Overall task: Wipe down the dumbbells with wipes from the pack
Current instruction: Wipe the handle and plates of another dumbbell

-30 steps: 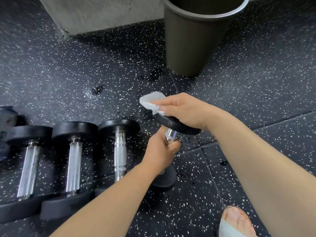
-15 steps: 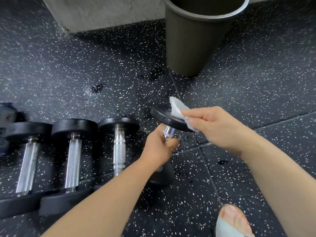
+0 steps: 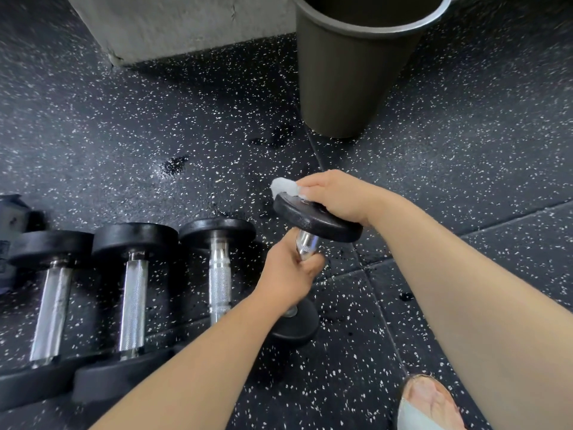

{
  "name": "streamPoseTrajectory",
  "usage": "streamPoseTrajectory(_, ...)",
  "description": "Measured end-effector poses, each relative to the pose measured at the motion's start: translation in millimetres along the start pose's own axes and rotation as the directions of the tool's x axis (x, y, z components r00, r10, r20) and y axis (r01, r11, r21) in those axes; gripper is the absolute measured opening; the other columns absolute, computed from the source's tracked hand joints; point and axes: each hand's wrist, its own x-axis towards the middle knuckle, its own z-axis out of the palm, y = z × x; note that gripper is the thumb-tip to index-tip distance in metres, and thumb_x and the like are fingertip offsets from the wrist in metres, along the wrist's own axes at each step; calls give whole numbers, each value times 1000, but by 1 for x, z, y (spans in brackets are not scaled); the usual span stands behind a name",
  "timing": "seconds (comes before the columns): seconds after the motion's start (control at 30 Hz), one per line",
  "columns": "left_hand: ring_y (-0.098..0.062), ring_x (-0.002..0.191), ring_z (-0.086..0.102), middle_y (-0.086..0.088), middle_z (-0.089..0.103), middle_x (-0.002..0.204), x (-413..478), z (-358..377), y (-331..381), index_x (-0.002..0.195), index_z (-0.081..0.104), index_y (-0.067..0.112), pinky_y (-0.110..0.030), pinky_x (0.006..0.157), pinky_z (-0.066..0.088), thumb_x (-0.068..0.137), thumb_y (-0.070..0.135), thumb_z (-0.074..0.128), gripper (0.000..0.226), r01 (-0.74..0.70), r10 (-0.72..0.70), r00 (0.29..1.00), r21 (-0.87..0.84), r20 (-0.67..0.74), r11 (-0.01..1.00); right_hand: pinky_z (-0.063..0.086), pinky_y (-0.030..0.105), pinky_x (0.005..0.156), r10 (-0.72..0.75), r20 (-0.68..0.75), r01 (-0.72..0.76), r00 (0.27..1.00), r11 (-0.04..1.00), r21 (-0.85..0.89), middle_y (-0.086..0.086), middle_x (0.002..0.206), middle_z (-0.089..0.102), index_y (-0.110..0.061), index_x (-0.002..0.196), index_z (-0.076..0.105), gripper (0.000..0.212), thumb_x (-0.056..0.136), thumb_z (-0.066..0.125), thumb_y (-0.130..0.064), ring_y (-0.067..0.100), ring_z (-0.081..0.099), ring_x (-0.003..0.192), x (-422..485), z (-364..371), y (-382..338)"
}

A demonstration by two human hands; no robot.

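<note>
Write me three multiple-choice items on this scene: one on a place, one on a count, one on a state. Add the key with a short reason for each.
1. Where is the wipe?
A. On the top plate of the held dumbbell, under the right hand
B. Draped over a chrome handle
C. Under a foot

2. How many dumbbells lie in a row on the floor?
A. One
B. Three
C. Six

3. What is the left hand doing?
A. Hanging open
B. Pressing flat on a plate
C. Gripping the held dumbbell's handle

Key:
1 A: the white wipe shows between the fingers and the black plate.
2 B: three chrome handles lie side by side.
3 C: its fingers curl round the chrome bar.
</note>
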Motion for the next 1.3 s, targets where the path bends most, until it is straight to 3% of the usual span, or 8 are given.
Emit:
streamPoseTrajectory(0.13, 2, 45, 38, 11, 43, 54, -2, -2, -7, 62, 41, 29, -17, 43, 34, 91, -2, 44, 42, -173, 149, 984, 318, 98, 932, 26, 34, 58, 197, -145, -183, 970, 978, 103, 11, 68, 39, -7, 73, 51, 18, 89, 44, -5, 19, 33, 61, -14, 1, 23)
streamPoseTrajectory(0.3, 2, 58, 43, 11, 48, 67, -3, -1, -4, 73, 40, 32, -10, 55, 43, 85, -3, 61, 42, -39, 36, 999, 72, 39, 997, 49, 31, 68, 321, -225, -230, 920, 906, 355, 16, 62, 60, -9, 74, 57, 22, 93, 46, -8, 17, 62, 54, -46, 10, 30)
streamPoseTrajectory(0.4, 1, 58, 43, 11, 48, 67, -4, 1, -3, 73, 40, 32, -9, 53, 41, 85, -4, 60, 43, 3, -5, 1000, 62, 31, 998, 41, 10, 40, 281, -271, -187, 921, 927, 326, 16, 79, 55, -7, 85, 57, 12, 91, 48, -2, -2, 51, 38, -62, 8, 24)
streamPoseTrajectory(0.5, -9, 54, 35, 6, 39, 63, -4, 6, -1, 72, 39, 25, -19, 47, 33, 82, -6, 50, 35, 110, -111, 993, 30, 32, 993, 39, 12, 34, 390, -218, -242, 894, 833, 497, 24, 92, 68, -2, 81, 63, 18, 92, 49, 0, 10, 63, 51, -71, 0, 25)
streamPoseTrajectory(0.7, -21, 60, 47, -5, 50, 70, -5, 27, -5, 79, 45, 19, -31, 58, 43, 83, 11, 58, 15, 338, -338, 941, -9, 18, 941, 59, 34, 79, 575, -177, -226, 798, 559, 798, 21, 103, 62, -2, 85, 61, 16, 92, 50, 8, 23, 68, 66, -71, -4, 37)
streamPoseTrajectory(0.97, -21, 75, 67, -5, 60, 86, 13, 25, -17, 118, 51, 6, -34, 65, 53, 84, 32, 60, 44, 469, -477, 877, 111, 57, 876, 59, 38, 75, 660, -170, -231, 732, 475, 849, 23, 109, 61, -1, 85, 59, 18, 92, 48, 12, 29, 71, 79, -73, -7, 63)
streamPoseTrajectory(1.2, -13, 64, 45, 1, 52, 75, -9, -18, -15, 86, 47, 13, -30, 59, 38, 99, 43, 38, 34, 191, -333, 928, 554, 166, 810, 58, 38, 82, 617, -166, -229, 769, 508, 830, 12, 88, 62, -7, 82, 60, 20, 92, 51, 8, 24, 69, 77, -76, -6, 64)
streamPoseTrajectory(1.3, -13, 71, 51, -1, 58, 91, -21, -36, -12, 111, 52, 16, -35, 69, 47, 99, 19, 39, 18, -32, -185, 951, 677, 246, 735, 56, 43, 87, 623, -164, -244, 765, 516, 821, 10, 84, 62, -7, 83, 61, 23, 92, 49, 10, 22, 69, 74, -75, -6, 65)
